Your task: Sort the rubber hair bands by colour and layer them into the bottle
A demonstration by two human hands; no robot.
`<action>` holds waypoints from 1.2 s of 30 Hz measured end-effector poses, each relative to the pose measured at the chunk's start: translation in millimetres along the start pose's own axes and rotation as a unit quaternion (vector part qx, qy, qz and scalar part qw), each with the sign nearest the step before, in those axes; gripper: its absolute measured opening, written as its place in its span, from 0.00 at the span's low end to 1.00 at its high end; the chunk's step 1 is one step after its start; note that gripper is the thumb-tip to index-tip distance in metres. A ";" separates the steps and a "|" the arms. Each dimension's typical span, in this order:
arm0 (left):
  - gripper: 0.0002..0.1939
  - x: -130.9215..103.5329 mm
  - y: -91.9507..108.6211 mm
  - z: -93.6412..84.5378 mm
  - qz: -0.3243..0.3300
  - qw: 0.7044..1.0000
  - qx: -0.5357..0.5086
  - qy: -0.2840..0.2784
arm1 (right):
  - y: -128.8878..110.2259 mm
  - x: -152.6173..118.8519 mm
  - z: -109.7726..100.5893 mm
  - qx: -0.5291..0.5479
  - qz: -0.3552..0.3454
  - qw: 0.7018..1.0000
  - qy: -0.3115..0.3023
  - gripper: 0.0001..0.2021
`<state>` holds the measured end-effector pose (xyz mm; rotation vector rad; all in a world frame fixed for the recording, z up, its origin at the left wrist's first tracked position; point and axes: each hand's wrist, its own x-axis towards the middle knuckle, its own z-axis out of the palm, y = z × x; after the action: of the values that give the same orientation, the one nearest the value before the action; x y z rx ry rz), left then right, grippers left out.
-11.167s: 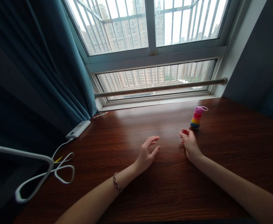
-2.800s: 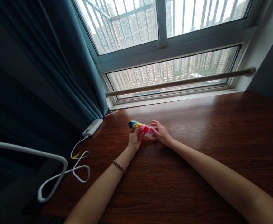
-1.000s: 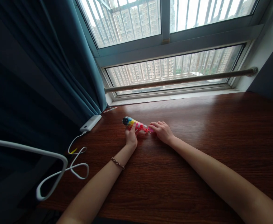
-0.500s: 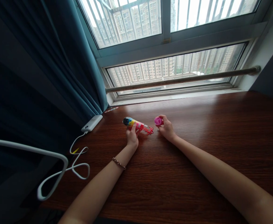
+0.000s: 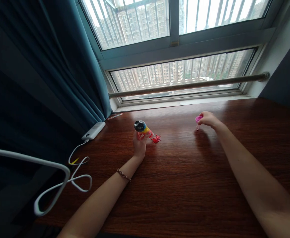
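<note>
My left hand [image 5: 139, 145] is wrapped round a clear bottle [image 5: 145, 129] with a black end and bands of blue, yellow and red inside. The bottle lies tilted, its black end raised to the upper left and its mouth low to the right. Red strands [image 5: 156, 138] sit on the dark wooden table [image 5: 174, 185] at the mouth. Well to the right, my right hand [image 5: 207, 119] pinches a small pink cap [image 5: 198, 119] just above the table, with a thin pale pink part hanging below it.
A white power bank [image 5: 93, 131] lies at the back left beside the blue curtain [image 5: 85, 82]. Its white cable [image 5: 81, 188] loops down the left side past a small yellow piece [image 5: 74, 161]. Behind the table runs a window with a horizontal rail [image 5: 184, 87].
My right hand has moved away to the right with the pink cap. My left hand has tilted the bottle, so its black end faces more toward me.
</note>
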<state>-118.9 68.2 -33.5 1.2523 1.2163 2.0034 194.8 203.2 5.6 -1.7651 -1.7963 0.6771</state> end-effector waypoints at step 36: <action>0.18 7.1 -10.9 -4.5 -0.119 0.986 -0.101 0.055 | -25.1 -18.1 2.5 -0.015 -0.184 0.975 -0.120 0.25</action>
<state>-126.9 77.0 -40.5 0.8664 1.1203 1.9831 174.8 184.6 20.4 -1.3556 -2.2292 0.7346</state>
